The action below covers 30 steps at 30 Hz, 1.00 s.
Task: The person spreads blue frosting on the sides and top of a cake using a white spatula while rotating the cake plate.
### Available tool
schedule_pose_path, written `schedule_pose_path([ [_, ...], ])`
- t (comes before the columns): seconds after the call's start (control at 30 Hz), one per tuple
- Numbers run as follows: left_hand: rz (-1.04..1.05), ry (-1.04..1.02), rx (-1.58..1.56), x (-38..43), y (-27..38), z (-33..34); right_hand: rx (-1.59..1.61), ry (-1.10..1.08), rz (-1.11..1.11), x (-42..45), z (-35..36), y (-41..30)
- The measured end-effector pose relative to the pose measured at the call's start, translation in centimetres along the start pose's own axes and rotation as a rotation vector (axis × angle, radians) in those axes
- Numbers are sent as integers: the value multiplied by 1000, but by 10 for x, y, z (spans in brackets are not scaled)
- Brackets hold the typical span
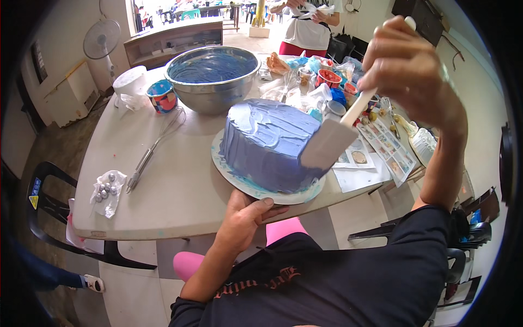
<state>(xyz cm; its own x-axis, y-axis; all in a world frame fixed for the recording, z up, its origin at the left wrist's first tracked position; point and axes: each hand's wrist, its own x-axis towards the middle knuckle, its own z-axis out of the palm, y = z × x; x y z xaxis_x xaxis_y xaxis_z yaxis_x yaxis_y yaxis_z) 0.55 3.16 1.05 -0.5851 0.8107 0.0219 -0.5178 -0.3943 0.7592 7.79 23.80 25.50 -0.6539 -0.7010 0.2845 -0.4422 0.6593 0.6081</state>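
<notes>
A round cake covered in blue-violet frosting [265, 143] stands on a white board [235, 182] smeared with blue at the table's near edge. Ridges and strokes mark its top. My left hand [245, 216] grips the board's near rim, thumb on top and fingers beneath. Raised at the right, my right hand [408, 69] is closed around the pale handle of a spatula [329, 143], whose broad flat blade lies against the right side of the cake. Behind the cake sits a large steel bowl [212, 88] with dark blue frosting inside.
A wire whisk [153, 149] and silvery balls in plastic [107, 190] lie on the table [184, 212] at left. A patterned tub [162, 97] stands beside the bowl. Cups, bags and printed sheets [386, 147] crowd the right. Across the table stands a person [306, 32]; a chair [49, 212] is at left.
</notes>
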Motion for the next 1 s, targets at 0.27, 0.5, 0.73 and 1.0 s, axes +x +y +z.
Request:
schedule_pose_path([
  [0.27,-22,-60,-52,2,0,-2,-37,6,-60,1,27,-32],
  [0.5,13,-58,-41,2,1,5,-181,-6,-8,0,-30,-14],
  [0.73,71,-18,-31,-2,-7,15,-170,39,-1,17,-32,-56],
  [1.0,278,57,105,-3,-24,18,-116,132,-86,38,19,-74],
])
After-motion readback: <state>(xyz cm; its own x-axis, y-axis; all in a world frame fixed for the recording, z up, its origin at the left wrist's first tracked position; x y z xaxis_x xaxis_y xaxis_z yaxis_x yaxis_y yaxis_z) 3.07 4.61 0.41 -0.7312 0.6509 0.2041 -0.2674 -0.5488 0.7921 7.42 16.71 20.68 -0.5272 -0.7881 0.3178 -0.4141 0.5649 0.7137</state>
